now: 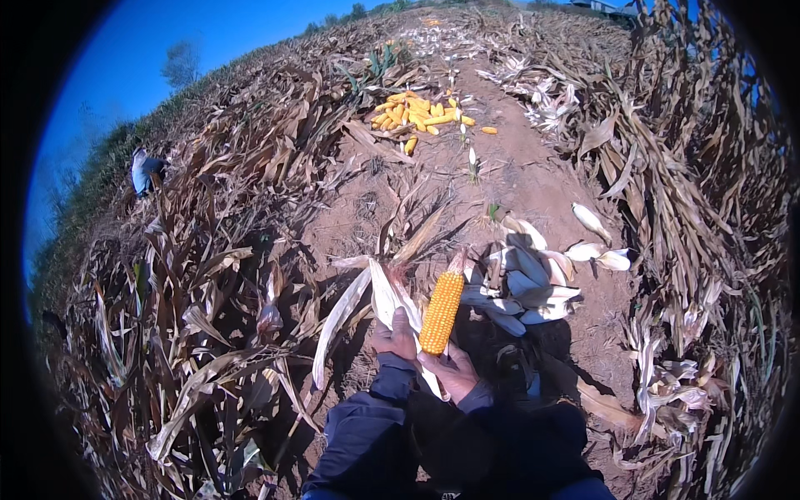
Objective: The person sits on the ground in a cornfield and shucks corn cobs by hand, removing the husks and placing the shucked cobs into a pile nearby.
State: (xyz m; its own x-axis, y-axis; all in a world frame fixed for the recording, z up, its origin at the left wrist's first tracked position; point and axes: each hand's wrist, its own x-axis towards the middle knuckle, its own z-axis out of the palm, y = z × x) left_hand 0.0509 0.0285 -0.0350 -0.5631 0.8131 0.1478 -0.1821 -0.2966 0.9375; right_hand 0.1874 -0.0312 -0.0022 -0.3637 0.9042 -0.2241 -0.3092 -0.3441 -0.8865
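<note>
A bare yellow ear of corn [442, 312] stands out between my hands, its silky tip pointing away from me. My right hand [455, 372] grips it near the lower end. Pale husk leaves [389, 299] are peeled off to its left, and my left hand [397, 337] has hold of them with the thumb on top. One long husk strip [340, 325] hangs further left. Just right of the ear, several ears still in pale husks [531, 281] lie heaped on the soil. The fingers of both hands are partly hidden.
Ahead on the bare soil [531, 156] is a pile of husked yellow ears [419, 112]. Dry corn stalks [206, 300] lie thick on the left; more stalks [687, 187] stand and lean along the right. A few husked-over ears [590, 222] lie apart. Far left, a person [147, 172] bends among the stalks.
</note>
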